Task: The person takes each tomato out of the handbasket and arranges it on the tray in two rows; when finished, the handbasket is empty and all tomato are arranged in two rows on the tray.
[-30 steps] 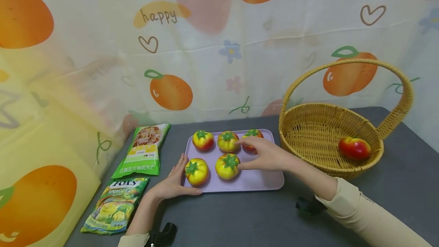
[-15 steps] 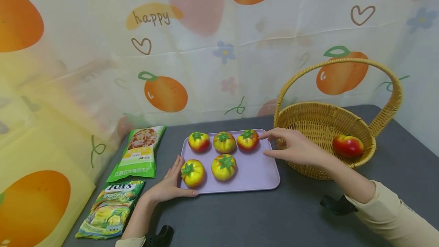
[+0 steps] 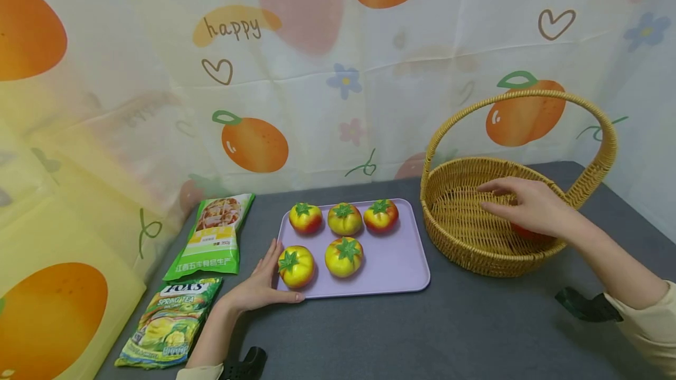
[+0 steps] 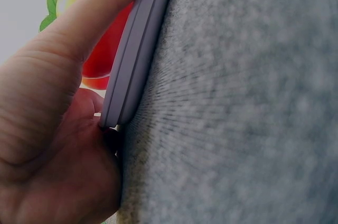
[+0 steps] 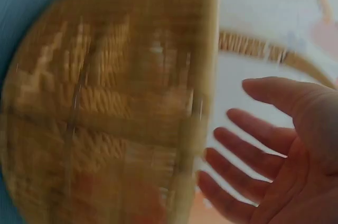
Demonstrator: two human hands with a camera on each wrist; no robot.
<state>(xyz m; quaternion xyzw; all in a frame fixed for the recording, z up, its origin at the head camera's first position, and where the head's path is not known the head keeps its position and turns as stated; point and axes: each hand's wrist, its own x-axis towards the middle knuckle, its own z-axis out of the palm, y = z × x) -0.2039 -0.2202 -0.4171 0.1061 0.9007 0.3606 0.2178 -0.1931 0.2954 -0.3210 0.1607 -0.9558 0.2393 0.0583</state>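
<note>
My left hand (image 3: 261,286) lies at the near left corner of a lilac tray (image 3: 396,268), its fingers straight along the left side and its thumb along the front edge. In the left wrist view the thumb (image 4: 79,28) touches the tray rim (image 4: 119,81). Several yellow-and-red persimmon-like fruits with green leafy tops sit on the tray, such as a front-left fruit (image 3: 297,267) and a back-right fruit (image 3: 381,216). My right hand (image 3: 528,207) hovers over the wicker basket (image 3: 465,251), fingers loosely spread, holding nothing. Beneath it, a red fruit (image 3: 528,233) in the basket is mostly hidden.
Left of the tray lie a green-and-white food packet (image 3: 211,239) and a green-yellow candy bag (image 3: 171,321). The basket's tall handle (image 3: 520,94) arches over its opening. A fruit-printed cloth (image 3: 317,104) hangs behind the dark grey table (image 3: 369,339).
My right hand has moved right, from above the tray fruits to over the basket, carrying nothing. My left hand stays at the tray corner. The view has shifted slightly.
</note>
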